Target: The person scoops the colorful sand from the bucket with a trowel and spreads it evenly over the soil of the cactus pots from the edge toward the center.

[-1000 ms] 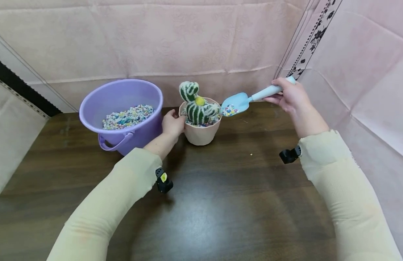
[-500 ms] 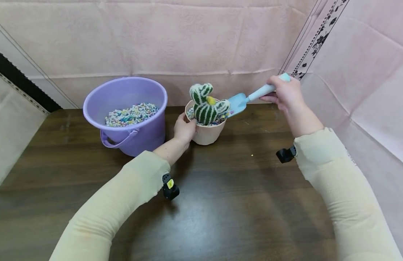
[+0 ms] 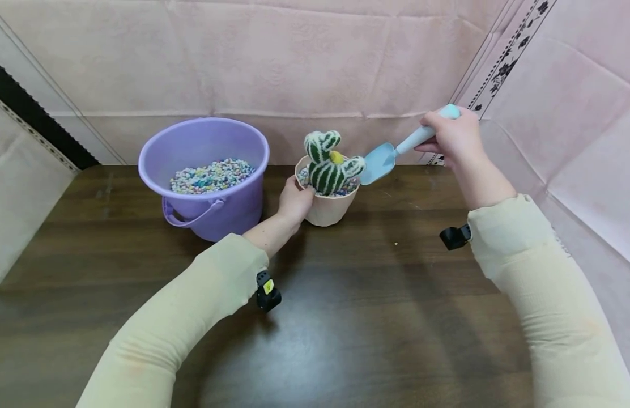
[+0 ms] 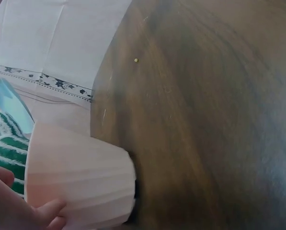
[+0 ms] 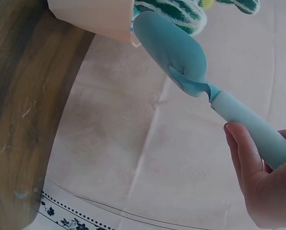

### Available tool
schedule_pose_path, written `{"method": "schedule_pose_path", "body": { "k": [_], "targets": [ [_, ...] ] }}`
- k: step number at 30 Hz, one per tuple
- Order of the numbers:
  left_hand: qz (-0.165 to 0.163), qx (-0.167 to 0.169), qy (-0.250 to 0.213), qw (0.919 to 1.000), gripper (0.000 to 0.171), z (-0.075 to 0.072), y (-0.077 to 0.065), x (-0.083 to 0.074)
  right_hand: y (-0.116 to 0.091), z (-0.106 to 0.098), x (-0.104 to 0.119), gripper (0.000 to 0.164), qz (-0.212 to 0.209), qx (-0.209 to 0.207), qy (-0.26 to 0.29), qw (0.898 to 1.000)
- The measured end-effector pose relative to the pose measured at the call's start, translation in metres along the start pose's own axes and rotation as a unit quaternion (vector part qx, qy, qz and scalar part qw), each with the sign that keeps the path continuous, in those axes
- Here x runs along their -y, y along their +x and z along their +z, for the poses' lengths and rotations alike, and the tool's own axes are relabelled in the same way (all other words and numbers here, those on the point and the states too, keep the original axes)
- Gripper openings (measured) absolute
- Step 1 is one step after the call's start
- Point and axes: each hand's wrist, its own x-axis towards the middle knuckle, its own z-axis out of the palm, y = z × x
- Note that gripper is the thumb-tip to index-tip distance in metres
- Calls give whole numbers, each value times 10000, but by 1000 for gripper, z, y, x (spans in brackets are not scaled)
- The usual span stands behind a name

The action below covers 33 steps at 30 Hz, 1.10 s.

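My left hand (image 3: pixel 296 202) grips the left side of a pale pink flower pot (image 3: pixel 329 211), thumb at the rim and fingertips on its outer wall in the left wrist view. In the pot stands a green-and-white striped cactus (image 3: pixel 327 177) with a yellow bloom, small coloured pebbles around its base. My right hand (image 3: pixel 456 135) holds a light blue garden trowel (image 3: pixel 379 163) by its handle (image 5: pixel 255 124). The blade slants down with its tip at the pot's right rim, beside a cactus arm, and no pebbles show on it.
A purple bucket (image 3: pixel 233 212) partly filled with coloured pebbles (image 3: pixel 213 177) stands left of the pot, its handle hanging at the front. One stray pebble (image 3: pixel 396 243) lies on the dark wooden table (image 3: pixel 356 317). Patterned cloth (image 3: pixel 294 56) hangs behind and at both sides.
The pebbles on the trowel's blade are gone from it, and the blade has tilted steeper at the pot's rim. Pot and left hand appear farther right in the head view, partly as the view shifts.
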Motion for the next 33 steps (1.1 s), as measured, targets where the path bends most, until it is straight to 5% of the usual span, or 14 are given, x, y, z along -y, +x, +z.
{"method": "schedule_pose_path", "body": {
  "k": [5,10,16,23,33],
  "targets": [
    [441,6,529,9976,60,-4,-1,-12,5,-6,6,9,-51,-29,386,9992],
    [643,67,565,9963,61,-11,-3,-24,12,-17,13,10,84,-150,619,9979],
    [1348,-96,647,9887,49,-27,-12,-46,21,-31,28,13,241,-387,1437,9886],
    [1877,-404,832,9779,44,-63,-17,-73,29,-38,44,16,227,-598,2420,9682],
    [1736,-786,888,9776,47,-124,-12,-80,43,-21,56,18,766,-555,3122,9453]
  ]
}}
